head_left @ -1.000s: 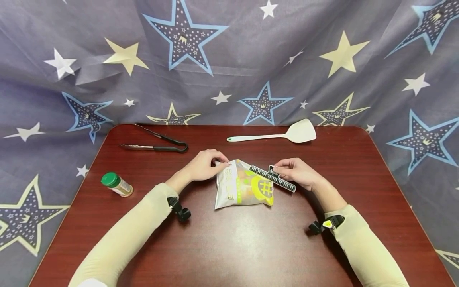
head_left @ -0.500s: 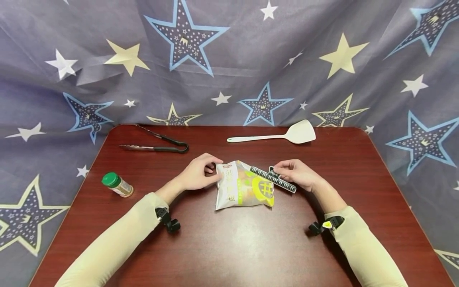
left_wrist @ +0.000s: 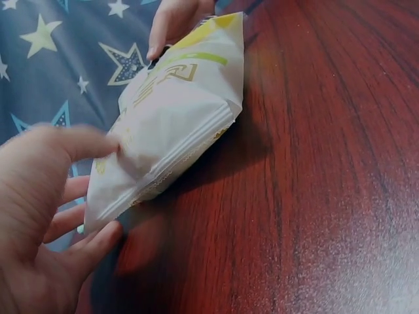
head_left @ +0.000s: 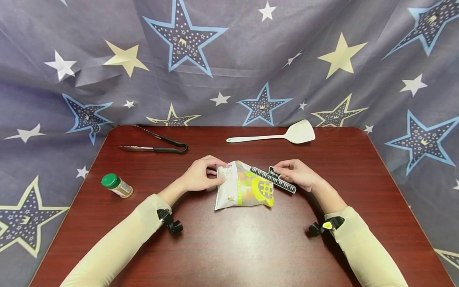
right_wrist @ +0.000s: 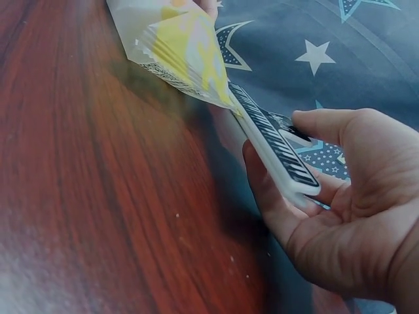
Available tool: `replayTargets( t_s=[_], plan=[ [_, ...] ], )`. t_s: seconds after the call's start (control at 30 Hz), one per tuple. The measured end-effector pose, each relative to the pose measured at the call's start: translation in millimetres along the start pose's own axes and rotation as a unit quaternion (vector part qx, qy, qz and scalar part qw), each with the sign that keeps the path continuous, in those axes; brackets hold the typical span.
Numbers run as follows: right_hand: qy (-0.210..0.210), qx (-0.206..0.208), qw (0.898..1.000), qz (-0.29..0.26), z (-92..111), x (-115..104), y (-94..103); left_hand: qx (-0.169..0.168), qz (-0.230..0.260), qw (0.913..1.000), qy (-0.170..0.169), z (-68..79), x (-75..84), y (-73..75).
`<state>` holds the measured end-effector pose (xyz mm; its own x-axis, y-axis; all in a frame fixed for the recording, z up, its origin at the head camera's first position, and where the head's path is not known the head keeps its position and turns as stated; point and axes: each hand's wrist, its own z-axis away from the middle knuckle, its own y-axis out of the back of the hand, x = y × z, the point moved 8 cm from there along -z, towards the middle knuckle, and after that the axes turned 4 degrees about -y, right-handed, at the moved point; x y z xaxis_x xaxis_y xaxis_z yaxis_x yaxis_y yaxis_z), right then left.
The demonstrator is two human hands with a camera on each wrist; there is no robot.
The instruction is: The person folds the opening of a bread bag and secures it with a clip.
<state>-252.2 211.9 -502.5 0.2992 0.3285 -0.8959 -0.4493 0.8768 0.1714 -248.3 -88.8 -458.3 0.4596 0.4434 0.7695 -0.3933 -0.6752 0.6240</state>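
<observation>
Noted snack bag (head_left: pixel 247 187) on middle of tabletop (head_left: pixel 233 247), with piano-key clip (head_left: pixel 270 177) slanted across its upper right edge; unable to tell how deeply seated. Observed hands apart: pinching clip handle with right hand (head_left: pixel 300 174), touching bag's left end with left hand (head_left: pixel 198 174), unable to judge whether gripping. Judged risk of clip slipping off if biting too little film, or of bag skewing from a tug at left. Logged farther out: tongs (head_left: pixel 168 150) and pale spatula (head_left: pixel 300 132) behind, green-capped shaker (head_left: pixel 118 186) at left.
</observation>
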Motion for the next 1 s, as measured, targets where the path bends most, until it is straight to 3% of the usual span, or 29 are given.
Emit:
replayTargets(
  t_s=[0.33, 0.5, 0.73, 1.0],
  plan=[
    [-0.009, 0.002, 1.0, -0.003, 0, 2, 0.7, -0.007, 0.018, 0.9998, 0.003, -2.8, 0.2, -5.0],
    [-0.027, -0.005, 1.0, -0.003, 0, 4, 0.0, -0.006, -0.013, 0.9997, 0.017, -5.1, 3.4, -5.4],
    [-0.042, -0.007, 0.999, 0.015, -3, 6, 1.9, -0.003, -0.071, 0.9974, 0.008, -7.7, 11.5, -7.1],
    [-0.049, -0.029, 0.998, 0.014, -1, 4, 3.7, -0.004, -0.067, 0.9976, 0.018, -8.1, 8.9, -8.5]
  ],
)
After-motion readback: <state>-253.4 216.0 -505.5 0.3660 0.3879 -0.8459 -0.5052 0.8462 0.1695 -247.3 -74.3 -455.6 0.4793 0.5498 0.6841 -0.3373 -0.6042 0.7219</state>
